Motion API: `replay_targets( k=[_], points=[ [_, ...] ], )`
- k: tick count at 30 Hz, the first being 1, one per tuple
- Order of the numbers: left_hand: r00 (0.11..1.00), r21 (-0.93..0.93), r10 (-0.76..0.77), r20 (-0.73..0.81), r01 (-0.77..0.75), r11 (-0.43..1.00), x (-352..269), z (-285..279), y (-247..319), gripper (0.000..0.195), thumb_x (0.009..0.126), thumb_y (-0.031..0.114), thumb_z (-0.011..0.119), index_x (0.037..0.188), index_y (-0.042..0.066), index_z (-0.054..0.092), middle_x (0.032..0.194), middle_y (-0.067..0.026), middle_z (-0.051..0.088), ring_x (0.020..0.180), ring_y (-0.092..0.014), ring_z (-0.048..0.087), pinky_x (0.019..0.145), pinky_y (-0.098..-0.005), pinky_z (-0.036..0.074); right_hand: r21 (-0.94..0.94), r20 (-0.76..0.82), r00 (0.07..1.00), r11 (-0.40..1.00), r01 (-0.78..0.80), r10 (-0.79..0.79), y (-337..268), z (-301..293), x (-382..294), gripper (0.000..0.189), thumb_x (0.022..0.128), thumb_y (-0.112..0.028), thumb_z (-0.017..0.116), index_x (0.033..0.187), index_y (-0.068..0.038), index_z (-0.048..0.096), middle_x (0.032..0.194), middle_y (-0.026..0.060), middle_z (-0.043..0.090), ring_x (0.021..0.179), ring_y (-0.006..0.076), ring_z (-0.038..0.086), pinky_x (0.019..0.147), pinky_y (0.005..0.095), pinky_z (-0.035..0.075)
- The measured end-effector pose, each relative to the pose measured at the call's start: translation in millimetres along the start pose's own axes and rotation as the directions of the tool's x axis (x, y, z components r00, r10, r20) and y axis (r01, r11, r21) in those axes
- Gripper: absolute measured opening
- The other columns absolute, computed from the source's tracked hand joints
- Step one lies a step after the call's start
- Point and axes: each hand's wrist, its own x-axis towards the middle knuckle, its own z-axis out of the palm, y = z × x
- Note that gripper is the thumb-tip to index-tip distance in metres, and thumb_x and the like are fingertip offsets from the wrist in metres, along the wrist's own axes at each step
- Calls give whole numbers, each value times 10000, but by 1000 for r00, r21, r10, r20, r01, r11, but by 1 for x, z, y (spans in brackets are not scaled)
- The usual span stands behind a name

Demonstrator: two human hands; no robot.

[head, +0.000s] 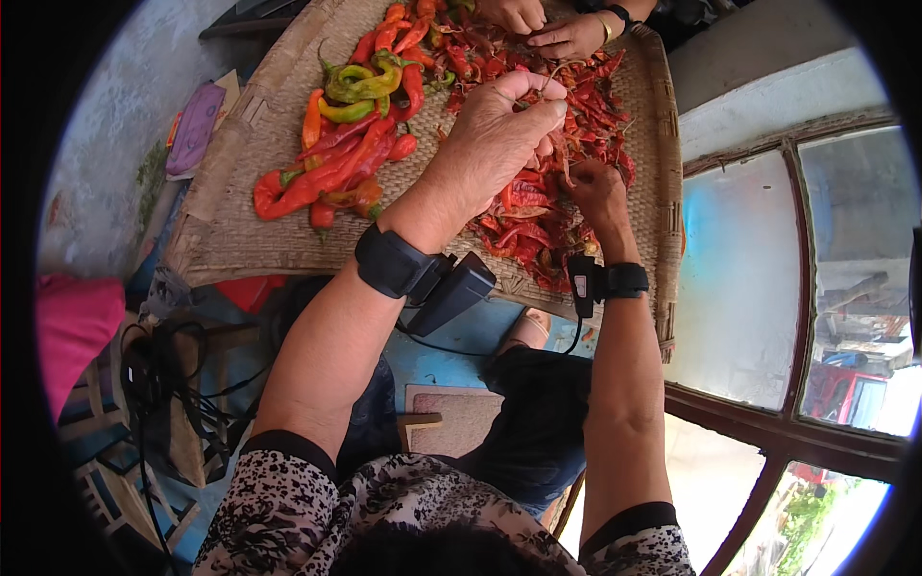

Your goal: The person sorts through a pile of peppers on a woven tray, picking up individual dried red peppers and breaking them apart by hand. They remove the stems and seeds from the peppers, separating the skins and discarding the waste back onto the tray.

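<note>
Dried red chili peppers (pixel 522 241) lie heaped on a woven bamboo tray (pixel 238 245). Above the heap, my left hand (pixel 508 119) pinches a thin dried pepper stem (pixel 565 68) between thumb and fingers. My right hand (pixel 598 191) is lower and to the right, its fingers curled down at the dried peppers. A slim, withered pepper (pixel 565 153) hangs between the two hands and reaches the right fingertips; whether these grip it is hard to tell. Fresh red peppers (pixel 349 162) and twisted green ones (pixel 364 83) lie together on the tray's left half.
Across the tray, another person's hands (pixel 569 34) work at the heap. A framed window (pixel 742 288) runs along the right side. Black cables (pixel 191 374) hang over wooden stools at left, near a pink cloth (pixel 75 331). A purple pouch (pixel 196 129) lies beyond the tray's left rim.
</note>
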Motion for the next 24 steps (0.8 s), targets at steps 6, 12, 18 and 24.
replay_targets(
  k=[6,12,18,24],
  points=[
    [999,-3,47,5,-47,999,1,0,-4,257,915,232,592,1117,74,584,882,-5,615,684,-25,528,578,-163,432,292,-43,987,947,-133,152,-9,-37,-33,195,803,-153,679,893,13,631,748,93,670,680,148,626,603,283,480],
    [998,27,39,42,-41,999,3,8,-10,257,913,246,599,1107,79,590,884,-3,620,670,-20,527,574,-164,450,683,-97,937,707,-182,336,33,-75,-67,170,915,-185,593,981,-29,595,780,28,638,664,66,546,544,171,387],
    [1000,100,12,15,-13,995,4,13,-12,246,914,232,598,1107,81,597,874,-7,625,659,-7,522,564,-152,439,980,-190,616,116,159,764,70,-96,-63,289,957,-171,519,1095,84,518,906,84,575,794,176,595,711,255,514],
    [1000,86,-6,25,4,996,5,15,-14,245,911,221,600,1114,85,599,877,-15,627,660,-10,521,559,-151,431,242,-293,943,967,-86,157,37,-42,-35,221,851,-172,627,985,3,640,835,154,661,713,264,630,644,321,507]
  ],
)
